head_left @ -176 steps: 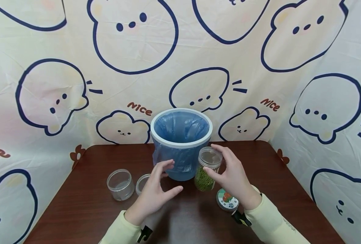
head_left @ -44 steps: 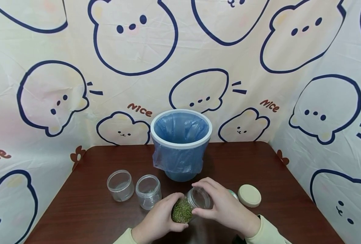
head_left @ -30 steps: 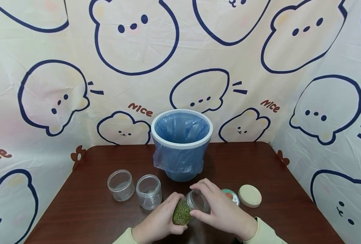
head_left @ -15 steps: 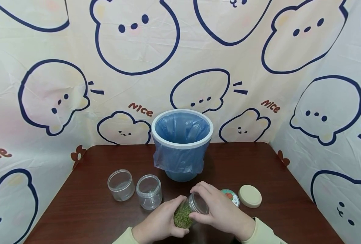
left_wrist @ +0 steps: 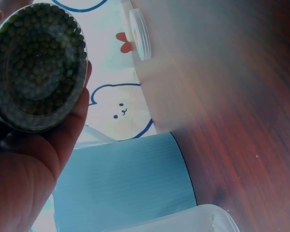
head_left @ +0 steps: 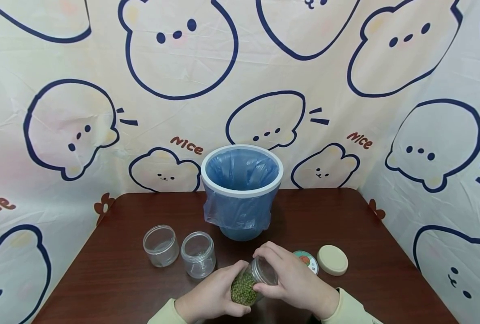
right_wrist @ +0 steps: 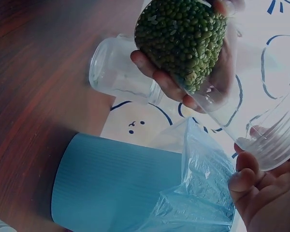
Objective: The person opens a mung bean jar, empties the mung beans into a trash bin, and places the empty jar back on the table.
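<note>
A clear jar (head_left: 263, 271) part-filled with green mung beans (head_left: 243, 289) is held tilted low over the front of the table, its mouth end toward the right. My left hand (head_left: 211, 294) grips the bean-filled bottom end. My right hand (head_left: 294, 281) holds the neck end, thumb on the near side and fingers over the far side. In the left wrist view, beans (left_wrist: 38, 58) show through the jar's round base. The right wrist view shows the beans (right_wrist: 183, 41) gathered at the base end, with the upper part of the jar (right_wrist: 222, 108) bean-free.
Two clear jars (head_left: 160, 246) (head_left: 198, 255) stand at left on the brown table (head_left: 114, 288). Behind is a blue bin (head_left: 240, 211) with a white rim and plastic liner. Right of my hands lie a picture-topped round lid (head_left: 308, 261) and a cream lid (head_left: 332, 260).
About six seconds ago my right hand had the bean jar beside the bin and my left hand was empty. Now both hands hold it, tilted, nearer the front. The last second shows only slight shifts.
</note>
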`<state>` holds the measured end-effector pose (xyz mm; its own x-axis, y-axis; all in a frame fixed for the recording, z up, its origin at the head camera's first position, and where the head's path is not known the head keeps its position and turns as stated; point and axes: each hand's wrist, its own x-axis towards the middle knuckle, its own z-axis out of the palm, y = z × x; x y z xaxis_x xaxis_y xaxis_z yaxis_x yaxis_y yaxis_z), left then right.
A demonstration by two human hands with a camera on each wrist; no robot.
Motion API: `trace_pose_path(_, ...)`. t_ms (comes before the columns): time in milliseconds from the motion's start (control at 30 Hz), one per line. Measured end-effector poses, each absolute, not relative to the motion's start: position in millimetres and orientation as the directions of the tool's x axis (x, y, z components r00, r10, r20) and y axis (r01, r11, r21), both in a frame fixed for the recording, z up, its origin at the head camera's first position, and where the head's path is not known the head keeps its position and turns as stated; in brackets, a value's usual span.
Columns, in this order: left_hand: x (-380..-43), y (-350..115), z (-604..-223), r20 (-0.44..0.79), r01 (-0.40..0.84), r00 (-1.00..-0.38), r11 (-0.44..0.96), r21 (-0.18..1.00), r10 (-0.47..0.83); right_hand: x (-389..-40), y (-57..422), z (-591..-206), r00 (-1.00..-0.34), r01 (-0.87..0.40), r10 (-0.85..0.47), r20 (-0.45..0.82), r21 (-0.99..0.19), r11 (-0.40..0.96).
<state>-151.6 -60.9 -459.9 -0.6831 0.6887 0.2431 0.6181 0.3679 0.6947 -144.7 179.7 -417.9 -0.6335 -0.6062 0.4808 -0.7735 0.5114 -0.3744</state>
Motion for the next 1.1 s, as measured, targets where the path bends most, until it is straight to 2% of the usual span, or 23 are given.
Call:
trace_pose_path(333, -152.3, -61.2, -459.0, 0.247, 0.630, -0.664, 0.350, 0.693, 0.706, -145.5, 180.8, -419.2, -0.624, -0.781, -0.615, 0.481, -0.379, 0.496)
trace_pose_path(567, -153.4, -61.5, -458.5, 0.243, 0.639, -0.615, 0.294, 0.711, 0.750, -147.4, 184.6, -416.8, -0.537, -0.843, -0.678, 0.502, -0.291, 0.452)
trace_pose_path(800, -154.5, -61.7, -458.4, 0.230, 0.619, -0.616, 0.283, 0.732, 0.753, -147.6, 186.4, -415.5, -0.544, -0.839, -0.687, 0.482, -0.303, 0.451)
trace_pose_path(1100, -155.0, -64.3, -459.4, 0.188, 0.599, -0.574, 0.252, 0.760, 0.797, -148.4, 187.9, -417.4, -0.437, -0.899, -0.737, 0.516, -0.214, 0.383)
